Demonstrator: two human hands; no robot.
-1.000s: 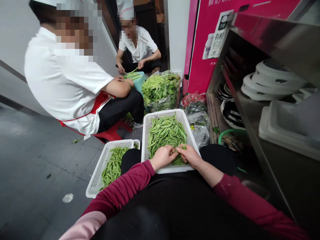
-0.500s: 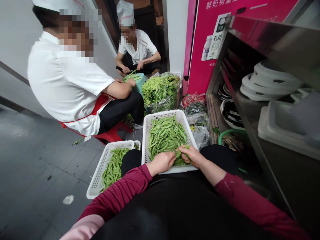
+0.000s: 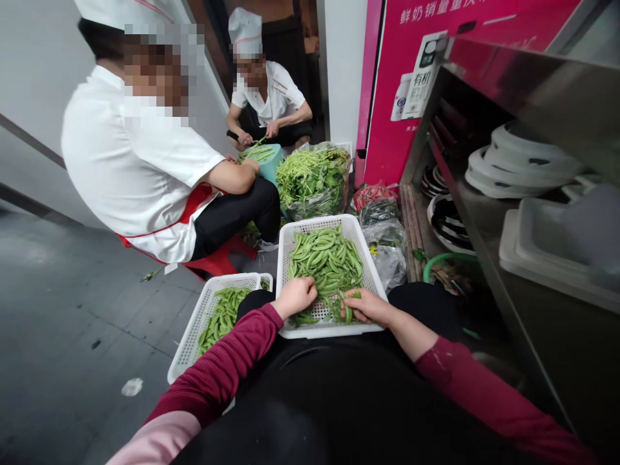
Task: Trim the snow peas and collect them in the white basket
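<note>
A white perforated basket rests on my lap, with green pea pods heaped in its far part. My left hand is over the basket's left side, fingers curled together; whatever they may hold is hidden. Over the near right part, my right hand has its fingers closed round a few pea pods. Between the two hands, bits of green trimmings lie on the basket's bare bottom.
A second white basket of pods stands by my left leg. Two co-workers in white handle stalks beside a teal container. A bag of leafy greens and plastic bags lie ahead. A metal shelf flanks my right.
My left hand has moved left and slightly up, apart from my right hand, which stays near its place with pods in it. The view has shifted slightly.
</note>
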